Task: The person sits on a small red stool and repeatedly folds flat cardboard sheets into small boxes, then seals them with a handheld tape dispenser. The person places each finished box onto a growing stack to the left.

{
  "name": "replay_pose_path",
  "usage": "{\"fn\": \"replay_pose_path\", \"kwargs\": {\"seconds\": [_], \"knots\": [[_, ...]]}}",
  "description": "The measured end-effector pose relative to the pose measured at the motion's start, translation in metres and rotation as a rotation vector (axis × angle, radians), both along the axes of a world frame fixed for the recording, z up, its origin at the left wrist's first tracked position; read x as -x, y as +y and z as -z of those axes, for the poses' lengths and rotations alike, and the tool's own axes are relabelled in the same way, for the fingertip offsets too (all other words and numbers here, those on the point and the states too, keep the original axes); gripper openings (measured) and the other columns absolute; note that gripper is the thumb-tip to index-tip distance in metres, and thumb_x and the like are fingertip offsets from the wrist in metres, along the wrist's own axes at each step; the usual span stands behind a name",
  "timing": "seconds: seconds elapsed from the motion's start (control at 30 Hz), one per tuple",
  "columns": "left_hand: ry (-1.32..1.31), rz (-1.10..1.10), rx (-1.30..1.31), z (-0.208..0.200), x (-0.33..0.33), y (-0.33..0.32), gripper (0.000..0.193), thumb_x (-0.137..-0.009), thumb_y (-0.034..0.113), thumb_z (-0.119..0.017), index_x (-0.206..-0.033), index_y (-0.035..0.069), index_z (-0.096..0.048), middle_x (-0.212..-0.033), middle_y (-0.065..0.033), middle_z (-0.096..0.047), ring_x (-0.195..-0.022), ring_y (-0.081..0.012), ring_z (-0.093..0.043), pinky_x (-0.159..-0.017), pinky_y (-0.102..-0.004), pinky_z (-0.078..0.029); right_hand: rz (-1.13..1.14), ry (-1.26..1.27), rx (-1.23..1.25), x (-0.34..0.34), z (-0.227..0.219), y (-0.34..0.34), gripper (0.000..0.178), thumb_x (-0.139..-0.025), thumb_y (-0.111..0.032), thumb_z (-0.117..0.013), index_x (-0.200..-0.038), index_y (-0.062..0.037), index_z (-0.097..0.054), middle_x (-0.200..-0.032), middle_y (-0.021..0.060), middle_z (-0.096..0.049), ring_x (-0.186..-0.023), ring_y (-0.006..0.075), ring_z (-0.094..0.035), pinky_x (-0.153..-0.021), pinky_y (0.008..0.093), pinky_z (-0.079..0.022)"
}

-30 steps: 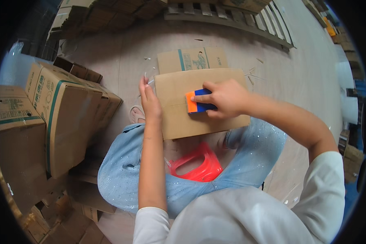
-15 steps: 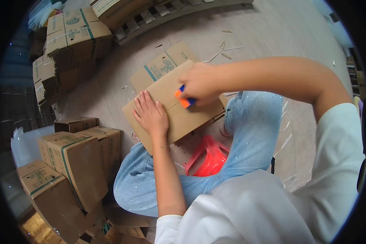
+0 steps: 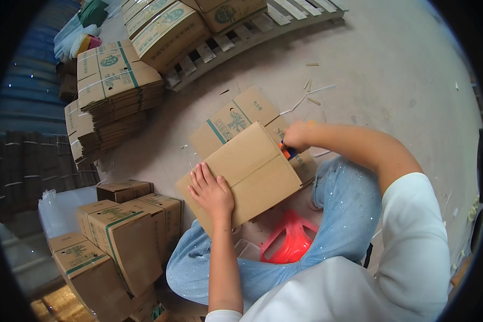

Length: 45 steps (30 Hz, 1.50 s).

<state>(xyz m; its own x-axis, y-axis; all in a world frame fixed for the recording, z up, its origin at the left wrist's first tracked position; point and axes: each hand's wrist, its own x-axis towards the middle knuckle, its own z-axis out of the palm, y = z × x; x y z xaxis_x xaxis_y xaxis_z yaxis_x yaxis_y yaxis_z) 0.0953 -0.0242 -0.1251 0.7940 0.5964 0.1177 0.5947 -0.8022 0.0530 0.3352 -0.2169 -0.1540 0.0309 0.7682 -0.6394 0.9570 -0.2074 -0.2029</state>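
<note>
A plain brown cardboard box (image 3: 257,172) rests tilted in front of my crossed legs, with a seam running across its upper face. My left hand (image 3: 213,193) lies flat on its left part, fingers spread. At the box's right edge, my right hand (image 3: 298,135) is closed around a small orange and blue hand tool (image 3: 288,152); most of the tool is hidden by the fingers, so its kind is unclear. Under and beyond the box lie flat printed cardboard pieces (image 3: 218,123) with green stripes.
Folded boxes (image 3: 118,67) are stacked at the far left, beside a wooden pallet (image 3: 247,35) carrying cartons. Several cartons (image 3: 129,231) stand close on my left. A red plastic stool (image 3: 288,236) is between my legs. White strapping (image 3: 308,99) and scraps lie on the floor.
My right hand has carried the tool from the middle of the box's upper face out to its right edge. My left hand stays flat on the box. The whole view has shifted somewhat.
</note>
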Motion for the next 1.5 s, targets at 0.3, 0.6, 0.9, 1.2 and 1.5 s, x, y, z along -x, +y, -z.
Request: {"fn": "replay_pose_path", "kwargs": {"seconds": [0.3,0.6,0.9,1.2,1.5], "knots": [[-0.445,0.157,0.387,-0.008,0.035,-0.005,0.031,-0.093,0.019,-0.044,-0.117,0.002,-0.054,-0.126,-0.0178,-0.052,-0.115,-0.033,-0.047,-0.096,-0.0447,-0.036,0.474,-0.123,-0.482,-0.052,-0.083,0.03,0.034,-0.075,-0.026,-0.069,-0.108,-0.0252,-0.064,-0.107,0.0076,-0.062,-0.101,0.0262,-0.062,-0.076,0.0401,-0.052],[-0.233,-0.578,1.658,0.033,0.152,-0.056,0.054,-0.097,0.057,-0.033,-0.103,0.006,-0.049,-0.078,-0.0044,-0.058,-0.074,-0.0223,-0.061,-0.067,-0.0382,-0.052,0.321,-0.206,-0.366,0.022,-0.107,0.042,0.031,-0.069,-0.017,-0.068,-0.1,-0.0124,-0.068,-0.105,0.0134,-0.064,-0.096,0.0288,-0.064,-0.073,0.0407,-0.053],[-0.495,-0.347,0.923,-0.015,0.118,-0.007,0.047,-0.084,0.016,-0.053,-0.126,-0.002,-0.046,-0.118,-0.0173,-0.059,-0.108,-0.0294,-0.057,-0.096,-0.0371,-0.042,0.408,-0.004,-0.402,0.119,-0.136,-0.045,0.053,-0.072,-0.024,-0.068,-0.125,-0.0265,-0.06,-0.104,0.0094,-0.061,-0.096,0.0273,-0.062,-0.078,0.0392,-0.051],[-0.606,-0.472,2.009,-0.096,0.123,-0.046,0.037,-0.096,0.028,-0.042,-0.119,0.003,-0.055,-0.112,-0.0147,-0.064,-0.099,-0.0286,-0.063,-0.092,-0.0433,-0.048,-0.02,0.278,-0.74,0.165,-0.194,-0.017,0.058,-0.07,-0.019,-0.071,-0.126,-0.0292,-0.058,-0.113,0.0116,-0.057,-0.095,0.0302,-0.061,-0.079,0.0384,-0.051],[-0.819,-0.58,1.939,-0.11,0.137,-0.041,0.027,-0.094,0.021,-0.053,-0.114,0.003,-0.058,-0.104,-0.0113,-0.066,-0.096,-0.0225,-0.064,-0.088,-0.0425,-0.052,-0.163,0.292,-0.695,0.175,-0.187,0.025,0.06,-0.071,-0.023,-0.072,-0.128,-0.0344,-0.056,-0.114,0.0095,-0.057,-0.094,0.0295,-0.062,-0.075,0.0387,-0.052]]}}
